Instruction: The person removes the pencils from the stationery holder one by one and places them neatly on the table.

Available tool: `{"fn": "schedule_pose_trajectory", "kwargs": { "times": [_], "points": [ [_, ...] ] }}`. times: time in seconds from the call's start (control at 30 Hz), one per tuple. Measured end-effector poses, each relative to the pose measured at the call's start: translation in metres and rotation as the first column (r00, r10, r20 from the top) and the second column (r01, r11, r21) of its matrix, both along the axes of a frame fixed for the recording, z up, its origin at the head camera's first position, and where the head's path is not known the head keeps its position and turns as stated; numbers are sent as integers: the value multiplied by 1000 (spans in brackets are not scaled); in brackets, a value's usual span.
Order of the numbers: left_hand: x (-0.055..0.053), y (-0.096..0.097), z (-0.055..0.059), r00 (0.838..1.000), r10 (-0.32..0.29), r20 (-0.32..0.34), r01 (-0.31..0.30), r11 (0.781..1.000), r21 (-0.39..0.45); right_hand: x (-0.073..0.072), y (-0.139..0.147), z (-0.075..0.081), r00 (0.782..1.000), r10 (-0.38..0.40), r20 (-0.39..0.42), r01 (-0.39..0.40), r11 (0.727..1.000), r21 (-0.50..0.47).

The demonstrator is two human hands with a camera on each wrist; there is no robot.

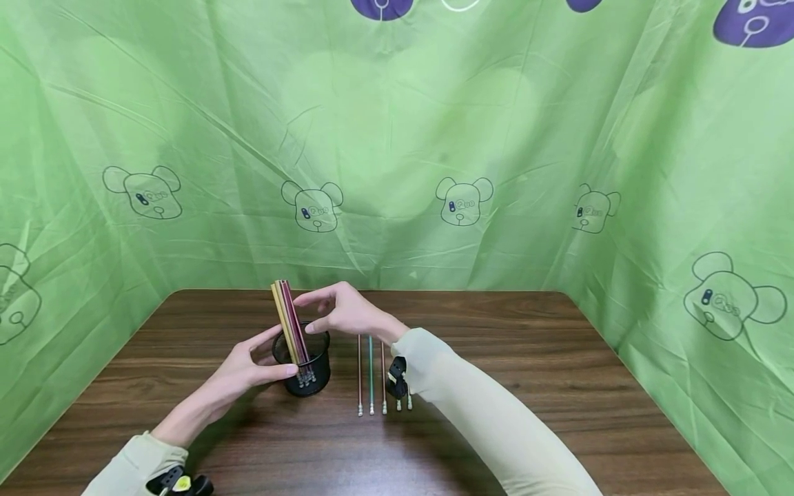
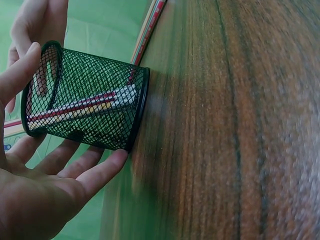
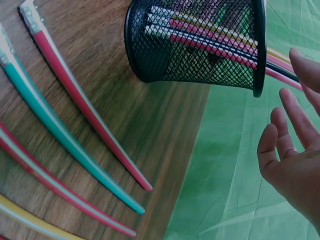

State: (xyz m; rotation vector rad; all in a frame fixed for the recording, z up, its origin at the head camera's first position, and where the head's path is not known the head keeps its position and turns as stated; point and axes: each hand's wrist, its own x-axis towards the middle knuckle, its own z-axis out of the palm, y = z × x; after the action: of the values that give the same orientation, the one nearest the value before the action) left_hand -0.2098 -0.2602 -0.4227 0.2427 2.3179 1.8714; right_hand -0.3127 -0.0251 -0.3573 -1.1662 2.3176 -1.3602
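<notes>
A black mesh pencil cup (image 1: 313,372) stands upright on the table. My left hand (image 1: 245,365) holds it from the left, thumb near the rim and fingers round its side in the left wrist view. Inside leans a bunch of pencils (image 1: 288,320), yellow, red and dark, tilted left with their eraser ends at the bottom. Over the cup's right side, my right hand (image 1: 347,313) has its thumb and fingers spread beside the bunch, holding nothing. To the right of the cup, several pencils lie in a row, among them a green pencil (image 3: 70,137) and a red pencil (image 3: 87,102).
The brown wooden table (image 1: 509,386) has green printed cloth (image 1: 397,138) hanging behind it and on both sides. My right forearm (image 1: 490,413) reaches across the table and covers part of the pencil row.
</notes>
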Motion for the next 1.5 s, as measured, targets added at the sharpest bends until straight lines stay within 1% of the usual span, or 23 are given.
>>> {"fn": "schedule_pose_trajectory", "kwargs": {
  "times": [0.27,0.37,0.6,0.77,0.83,0.93,1.1,1.27,1.37,1.5],
  "points": [
    [0,1,-1,1000,9,15,-9,1000,-6,-2,-7,-6,1000,-14,-5,13,1000,-11],
    [0,1,-1,1000,6,8,-6,1000,6,-1,-8,-7,1000,-13,25,13,1000,-28],
    [0,1,-1,1000,9,-8,-9,1000,24,3,-12,-9,988,36,153,-20,994,-104],
    [1,1,-1,1000,7,-3,-7,1000,25,5,-14,-11,981,22,194,0,994,-112],
    [1,1,0,1000,7,0,-7,1000,21,5,-13,-12,983,-2,183,21,994,-104],
    [1,1,0,1000,11,5,-11,1000,16,5,-11,-13,988,-57,143,68,994,-80],
    [0,0,0,1000,4,2,-4,1000,22,4,-10,-16,987,-125,96,130,990,-51],
    [-1,0,1,1000,5,-2,-5,1000,13,5,-12,-18,987,-141,78,144,989,-39],
    [-1,0,1,1000,8,5,-8,1000,11,8,-14,-19,987,-145,65,146,989,-18],
    [0,1,0,1000,5,8,-5,1000,14,13,-16,-20,984,-170,52,169,985,12]
  ]
}}
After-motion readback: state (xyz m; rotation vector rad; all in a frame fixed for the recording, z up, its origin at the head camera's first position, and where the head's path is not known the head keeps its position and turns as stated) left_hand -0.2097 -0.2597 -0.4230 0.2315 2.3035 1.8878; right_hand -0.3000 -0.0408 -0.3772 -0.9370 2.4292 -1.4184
